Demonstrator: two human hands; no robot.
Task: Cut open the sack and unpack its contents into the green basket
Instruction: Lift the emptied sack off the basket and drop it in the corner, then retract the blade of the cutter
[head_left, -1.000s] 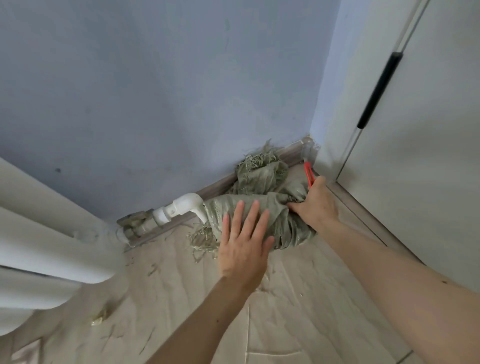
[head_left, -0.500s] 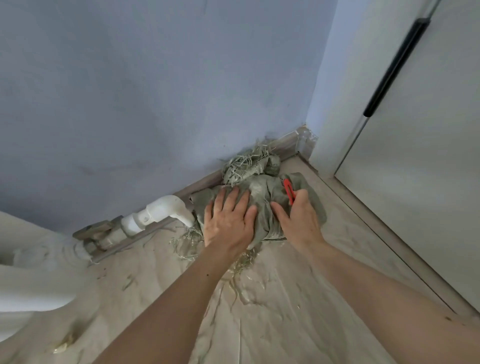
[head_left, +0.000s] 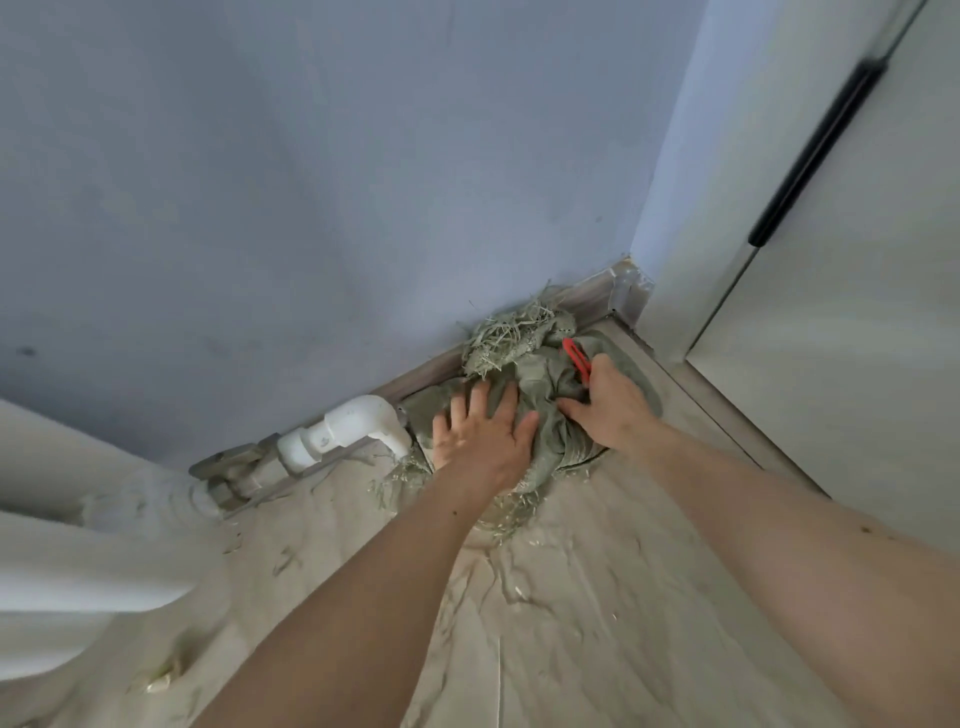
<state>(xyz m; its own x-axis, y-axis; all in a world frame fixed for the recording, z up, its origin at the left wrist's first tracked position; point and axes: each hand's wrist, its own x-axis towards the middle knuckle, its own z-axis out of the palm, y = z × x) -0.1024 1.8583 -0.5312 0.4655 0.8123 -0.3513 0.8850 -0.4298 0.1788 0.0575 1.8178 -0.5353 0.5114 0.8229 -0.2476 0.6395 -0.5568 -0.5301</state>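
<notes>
1. Gripping work is split between two bare hands: the left hand (head_left: 480, 436) lies flat with its fingers spread, pressing down on the near side of the sack (head_left: 545, 410) and closing on nothing; the right hand (head_left: 610, 410) is closed around a red cutter (head_left: 577, 359) whose tip points away from the person, and its thumb side rests on the sack's cloth.
2. Nearest the person, the floor (head_left: 597, 597) in front of the sack is pale and littered with loose straw-like fibres.
3. Lying crumpled on the floor in the room's corner is the sack itself, grey-green woven cloth with both hands on top of it. Whether the blade is out or touching the cloth cannot be told.
4. Just left of the sack, a white pipe elbow (head_left: 363, 423) comes down to the floor, almost touching the cloth.
5. Behind the sack, against the blue wall (head_left: 363, 182), a frayed tuft of fibres (head_left: 511, 338) sticks up from its far end. To the right of the sack stands a white door (head_left: 857, 338).
6. No green basket is in view, so unpacking looks some way off; the step in hand seems to be the cutting.
7. To do it well, I judge the left hand should hold the cloth taut and stay clear of the cutter's path, with the cut shallow and drawn away from the fingers and the pipe.
</notes>
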